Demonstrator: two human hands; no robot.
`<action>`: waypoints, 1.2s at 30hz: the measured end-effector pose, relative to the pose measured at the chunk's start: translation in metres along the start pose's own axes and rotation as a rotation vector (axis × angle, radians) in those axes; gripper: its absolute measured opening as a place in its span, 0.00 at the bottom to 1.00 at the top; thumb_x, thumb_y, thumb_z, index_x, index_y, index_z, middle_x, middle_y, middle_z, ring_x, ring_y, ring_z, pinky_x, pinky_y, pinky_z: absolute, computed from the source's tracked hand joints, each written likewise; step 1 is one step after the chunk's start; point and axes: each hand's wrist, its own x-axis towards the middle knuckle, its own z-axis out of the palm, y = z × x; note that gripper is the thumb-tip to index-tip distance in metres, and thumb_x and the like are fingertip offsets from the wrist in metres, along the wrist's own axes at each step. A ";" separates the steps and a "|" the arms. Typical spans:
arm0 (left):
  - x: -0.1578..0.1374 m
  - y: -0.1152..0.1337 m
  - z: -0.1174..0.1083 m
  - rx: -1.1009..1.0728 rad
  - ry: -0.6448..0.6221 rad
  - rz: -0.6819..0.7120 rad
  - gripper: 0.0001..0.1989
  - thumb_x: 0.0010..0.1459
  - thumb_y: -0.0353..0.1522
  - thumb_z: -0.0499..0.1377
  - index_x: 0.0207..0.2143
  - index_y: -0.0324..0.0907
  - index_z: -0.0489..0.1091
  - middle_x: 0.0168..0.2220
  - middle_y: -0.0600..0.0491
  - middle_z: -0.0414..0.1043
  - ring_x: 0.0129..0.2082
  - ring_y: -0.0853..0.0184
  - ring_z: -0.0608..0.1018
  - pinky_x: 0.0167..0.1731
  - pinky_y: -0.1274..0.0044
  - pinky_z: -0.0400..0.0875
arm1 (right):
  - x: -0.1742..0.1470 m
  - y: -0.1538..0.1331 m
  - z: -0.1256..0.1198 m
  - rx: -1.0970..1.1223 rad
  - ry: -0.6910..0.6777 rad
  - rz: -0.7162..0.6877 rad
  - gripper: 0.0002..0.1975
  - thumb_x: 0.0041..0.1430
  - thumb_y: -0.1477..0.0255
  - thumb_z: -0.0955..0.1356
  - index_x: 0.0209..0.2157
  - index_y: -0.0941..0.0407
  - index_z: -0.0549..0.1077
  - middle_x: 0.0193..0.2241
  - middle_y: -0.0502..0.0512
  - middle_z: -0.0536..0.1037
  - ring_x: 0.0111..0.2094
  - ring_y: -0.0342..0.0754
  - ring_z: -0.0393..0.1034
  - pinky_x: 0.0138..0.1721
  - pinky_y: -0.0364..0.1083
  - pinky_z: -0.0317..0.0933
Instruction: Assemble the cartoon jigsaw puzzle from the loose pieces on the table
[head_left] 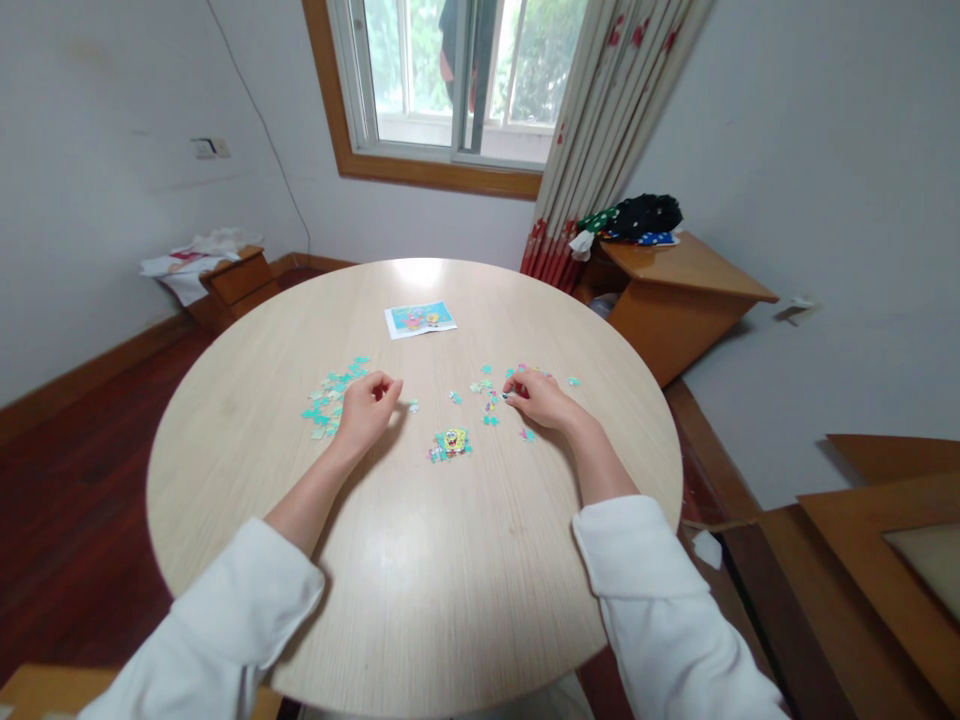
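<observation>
Plainly, can see a broad, round table (pixel 420 600) across the middle of the frame, smooth and pale, with fine straight wood grain and a bright sheen along its top edge. Left of centre, can make out a left hand (pixel 367 405) with curled fingers and thumb drawn up to the forefinger, just beside a loose pile of puzzle pieces (pixel 322 410), flat, knobbed, teal and pale green; cannot tell its grip, full or bare. Right of centre, can see a right hand (pixel 541 398) with fingertips pinched on a small puzzle piece (pixel 505 397), dark and whitish, among a looser scatter of pieces (pixel 491 420). Just below the centre, between both hands, can find a joined puzzle section (pixel 454 443), yellow figure on teal, with an uneven knobbed outline. Farther up, can see a printed sheet (pixel 421 320), thin, blue, white-bordered. Around both forearms, can note white sleeves (pixel 652 580) with wide, folded cuffs. At upper right, can see a pleated curtain (pixel 600 110), cream with red blossoms.
</observation>
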 end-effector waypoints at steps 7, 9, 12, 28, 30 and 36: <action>0.000 0.003 -0.002 0.004 0.003 -0.014 0.12 0.50 0.34 0.53 0.16 0.42 0.60 0.17 0.58 0.60 0.20 0.71 0.62 0.24 0.78 0.57 | 0.000 0.000 0.002 -0.031 0.010 -0.014 0.06 0.52 0.77 0.67 0.35 0.56 0.72 0.34 0.55 0.72 0.38 0.48 0.64 0.47 0.51 0.51; 0.000 0.003 -0.002 0.006 0.003 -0.012 0.11 0.49 0.34 0.54 0.17 0.41 0.61 0.17 0.58 0.61 0.20 0.72 0.62 0.24 0.78 0.57 | -0.001 -0.001 0.001 -0.026 0.020 -0.020 0.06 0.52 0.77 0.67 0.34 0.56 0.73 0.33 0.54 0.72 0.37 0.48 0.64 0.46 0.51 0.52; 0.000 0.002 -0.002 0.009 0.006 -0.009 0.11 0.49 0.35 0.54 0.17 0.41 0.61 0.16 0.58 0.60 0.20 0.72 0.62 0.24 0.78 0.57 | -0.001 -0.003 0.000 -0.013 0.029 -0.010 0.05 0.51 0.77 0.68 0.33 0.56 0.73 0.33 0.54 0.74 0.39 0.49 0.64 0.46 0.50 0.52; 0.001 0.003 -0.002 0.011 0.002 -0.026 0.11 0.49 0.35 0.54 0.16 0.41 0.61 0.17 0.58 0.61 0.20 0.71 0.62 0.24 0.78 0.57 | 0.001 -0.006 0.001 0.074 0.087 0.001 0.06 0.49 0.79 0.68 0.30 0.57 0.75 0.27 0.51 0.76 0.29 0.43 0.66 0.36 0.44 0.55; 0.001 0.003 -0.002 0.014 0.005 -0.024 0.11 0.49 0.35 0.54 0.16 0.41 0.61 0.17 0.57 0.61 0.20 0.71 0.63 0.24 0.78 0.57 | 0.001 -0.007 0.001 0.072 0.111 0.011 0.04 0.50 0.77 0.68 0.30 0.57 0.75 0.28 0.52 0.76 0.30 0.44 0.66 0.36 0.44 0.55; 0.000 0.006 -0.002 0.008 0.001 -0.025 0.12 0.49 0.35 0.53 0.16 0.41 0.61 0.16 0.58 0.60 0.20 0.71 0.62 0.25 0.77 0.57 | 0.003 -0.007 0.002 -0.011 0.164 0.041 0.06 0.49 0.69 0.71 0.29 0.57 0.75 0.28 0.54 0.76 0.32 0.46 0.66 0.39 0.46 0.55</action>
